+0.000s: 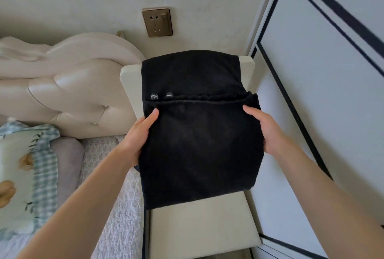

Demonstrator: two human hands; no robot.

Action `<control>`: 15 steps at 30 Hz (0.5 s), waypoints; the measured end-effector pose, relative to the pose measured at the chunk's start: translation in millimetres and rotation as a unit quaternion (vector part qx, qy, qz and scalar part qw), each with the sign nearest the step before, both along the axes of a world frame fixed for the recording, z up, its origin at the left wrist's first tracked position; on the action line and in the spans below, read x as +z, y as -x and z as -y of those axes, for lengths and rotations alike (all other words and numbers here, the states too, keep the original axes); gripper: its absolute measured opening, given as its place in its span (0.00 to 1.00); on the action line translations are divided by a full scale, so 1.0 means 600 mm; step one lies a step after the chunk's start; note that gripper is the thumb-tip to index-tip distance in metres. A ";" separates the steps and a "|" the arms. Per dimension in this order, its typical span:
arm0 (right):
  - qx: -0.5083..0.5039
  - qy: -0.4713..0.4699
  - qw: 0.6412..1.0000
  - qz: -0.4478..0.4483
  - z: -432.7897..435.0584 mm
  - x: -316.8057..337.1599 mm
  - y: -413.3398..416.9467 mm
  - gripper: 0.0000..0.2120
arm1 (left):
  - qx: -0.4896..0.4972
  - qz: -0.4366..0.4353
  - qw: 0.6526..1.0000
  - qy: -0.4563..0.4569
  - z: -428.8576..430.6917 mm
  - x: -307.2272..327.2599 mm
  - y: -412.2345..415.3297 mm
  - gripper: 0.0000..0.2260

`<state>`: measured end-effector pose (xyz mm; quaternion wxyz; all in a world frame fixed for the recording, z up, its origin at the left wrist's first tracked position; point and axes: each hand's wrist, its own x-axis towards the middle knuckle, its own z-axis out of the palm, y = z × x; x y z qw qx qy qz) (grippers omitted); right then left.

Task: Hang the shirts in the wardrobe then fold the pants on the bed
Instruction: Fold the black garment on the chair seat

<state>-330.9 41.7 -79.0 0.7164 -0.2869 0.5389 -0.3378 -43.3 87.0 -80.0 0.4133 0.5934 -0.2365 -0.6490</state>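
On cream bedside table (203,227): folded black pants (197,144), far end apparently resting on top. On bed (120,217) alongside: floral pillow (18,175) with checked edge.

We find the pants (199,144) on the nightstand (203,227), our left hand (137,140) and right hand (264,132) at their sides; bed (108,175) left, wardrobe (322,113) right.

Pants (199,144): black, heavy cloth, folded into a flat, near-square pad. Left hand (139,136) and right hand (264,132) grip the two side edges, thumbs on top. The far portion lies on a cream nightstand (203,227). Two metal buttons (162,96) show at left, just beyond a crosswise fold edge.
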 end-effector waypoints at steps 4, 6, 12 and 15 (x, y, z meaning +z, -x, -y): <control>0.002 0.003 1.000 0.017 -0.043 0.040 0.000 0.15 | 0.009 -0.006 1.000 0.004 -0.051 0.035 0.007 0.16; -0.002 0.007 1.000 0.020 -0.065 0.054 0.003 0.15 | 0.024 -0.012 1.000 0.013 -0.078 0.049 0.010 0.16; 0.030 0.024 0.999 0.033 -0.139 0.091 0.004 0.15 | 0.087 -0.034 0.995 0.021 -0.177 0.080 0.013 0.17; 0.062 0.033 0.997 0.041 -0.174 0.110 0.001 0.16 | 0.114 -0.038 0.992 0.028 -0.235 0.094 0.016 0.15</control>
